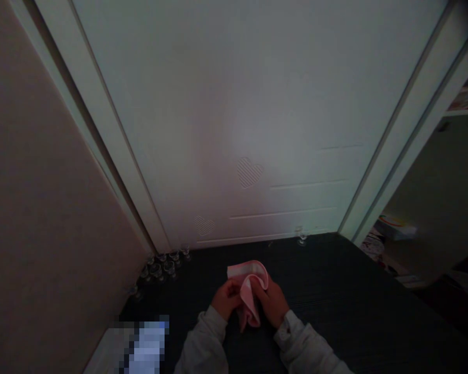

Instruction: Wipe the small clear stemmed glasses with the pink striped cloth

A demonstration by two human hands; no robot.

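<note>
A pink cloth point(249, 306) with a paler side is bunched and folded between my two hands, above the dark table. My left hand point(224, 299) pinches its left side, fingers curled in. On the other side my right hand point(273, 301) is closed around the cloth, with the thumb pressed into a fold. Whether anything lies inside the folds is hidden. Several small clear glasses point(156, 270) stand grouped at the table's far left corner. A single small glass point(302, 239) stands at the back right, close to the white panel.
The dark table top point(327, 291) meets a white panel point(257, 104) with embossed hearts at the back. A pinkish wall point(54, 182) borders the left. A blurred-out bright object point(146, 348) lies at the lower left. Shelving with a white item point(398, 228) is at the right.
</note>
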